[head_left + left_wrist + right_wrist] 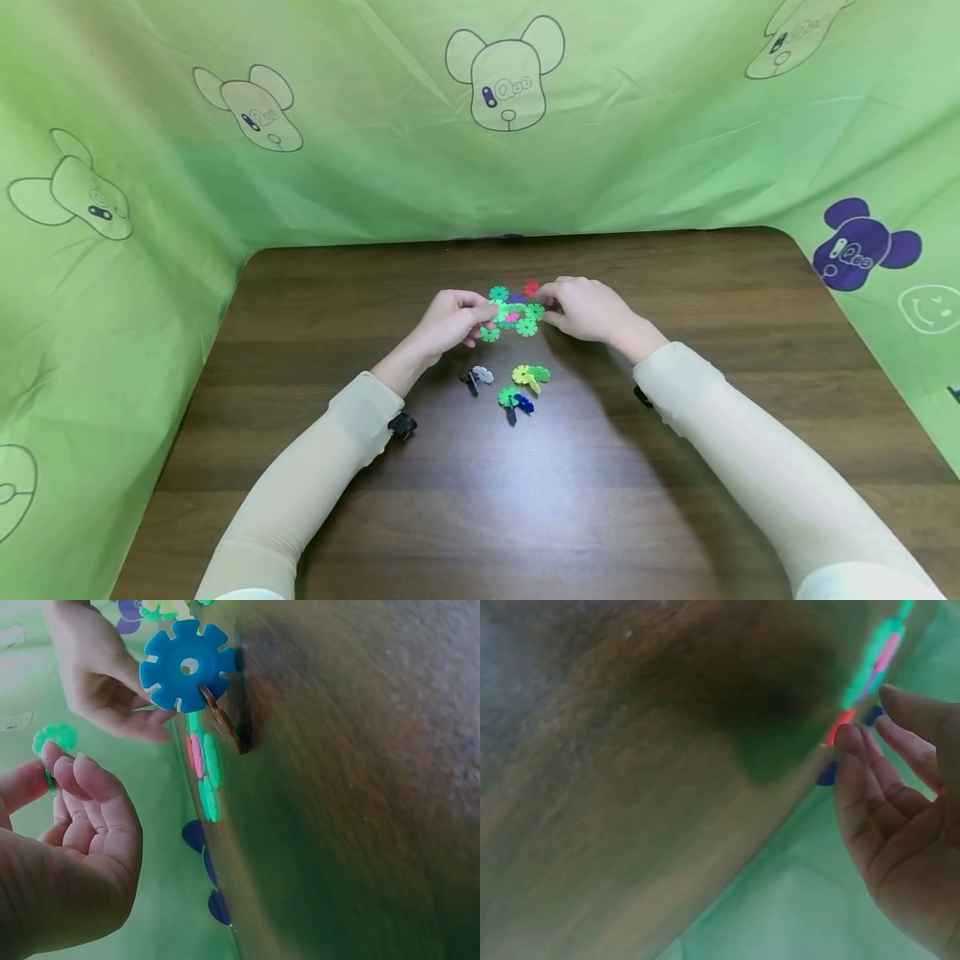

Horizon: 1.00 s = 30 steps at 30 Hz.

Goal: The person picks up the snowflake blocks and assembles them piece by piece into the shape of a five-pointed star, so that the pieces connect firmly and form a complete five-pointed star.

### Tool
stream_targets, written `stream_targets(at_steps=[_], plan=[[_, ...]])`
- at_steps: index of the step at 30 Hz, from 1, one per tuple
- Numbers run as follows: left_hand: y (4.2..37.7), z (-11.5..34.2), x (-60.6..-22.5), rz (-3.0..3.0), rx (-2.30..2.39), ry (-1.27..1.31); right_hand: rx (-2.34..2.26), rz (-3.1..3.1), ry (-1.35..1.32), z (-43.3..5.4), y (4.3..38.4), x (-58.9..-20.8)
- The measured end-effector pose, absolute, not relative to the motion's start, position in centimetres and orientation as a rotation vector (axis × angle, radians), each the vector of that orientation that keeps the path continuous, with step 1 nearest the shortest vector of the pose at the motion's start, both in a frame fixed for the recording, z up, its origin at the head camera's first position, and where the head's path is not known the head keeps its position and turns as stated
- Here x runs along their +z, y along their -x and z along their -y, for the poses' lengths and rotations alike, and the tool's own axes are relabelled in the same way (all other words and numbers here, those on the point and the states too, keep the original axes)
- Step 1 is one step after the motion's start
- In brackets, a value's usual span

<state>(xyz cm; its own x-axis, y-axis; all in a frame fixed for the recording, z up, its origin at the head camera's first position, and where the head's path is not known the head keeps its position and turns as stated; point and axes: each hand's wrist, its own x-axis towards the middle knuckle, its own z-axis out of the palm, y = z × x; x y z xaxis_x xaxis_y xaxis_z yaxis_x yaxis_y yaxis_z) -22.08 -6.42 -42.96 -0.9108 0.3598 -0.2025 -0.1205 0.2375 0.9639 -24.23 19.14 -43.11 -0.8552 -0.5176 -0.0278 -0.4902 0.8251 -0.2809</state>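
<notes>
My left hand pinches a light green notched disc between thumb and fingertip, raised off the table in the left wrist view. Several flat green notched discs lie on the table just beyond and beside it. Among them are a pink disc and a purple piece. My right hand is at the right edge of this group, close to a red disc. In the right wrist view its thumb and fingers stand apart, fingertips by the red disc; whether they touch it I cannot tell.
Nearer me on the wooden table lie more notched discs: yellow, grey, dark blue and green. A blue disc and a brown one show close in the left wrist view. Green cloth hangs behind the table.
</notes>
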Motion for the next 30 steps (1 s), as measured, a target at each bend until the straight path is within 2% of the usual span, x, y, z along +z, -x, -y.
stream_targets(at_steps=[11, 17, 30], plan=[[22.1, 6.2, -42.6, -2.132, 1.699, -0.229, -0.395, -2.854, 0.691, -19.8, 25.4, -44.0], [22.1, 6.1, -42.8, -2.128, 1.704, -0.226, -0.599, -2.78, 0.619, -20.1, 25.4, -44.2], [22.0, 5.8, -43.0, -2.11, 1.711, -0.212, -0.906, -2.83, 0.632, -20.2, 22.3, -43.8]])
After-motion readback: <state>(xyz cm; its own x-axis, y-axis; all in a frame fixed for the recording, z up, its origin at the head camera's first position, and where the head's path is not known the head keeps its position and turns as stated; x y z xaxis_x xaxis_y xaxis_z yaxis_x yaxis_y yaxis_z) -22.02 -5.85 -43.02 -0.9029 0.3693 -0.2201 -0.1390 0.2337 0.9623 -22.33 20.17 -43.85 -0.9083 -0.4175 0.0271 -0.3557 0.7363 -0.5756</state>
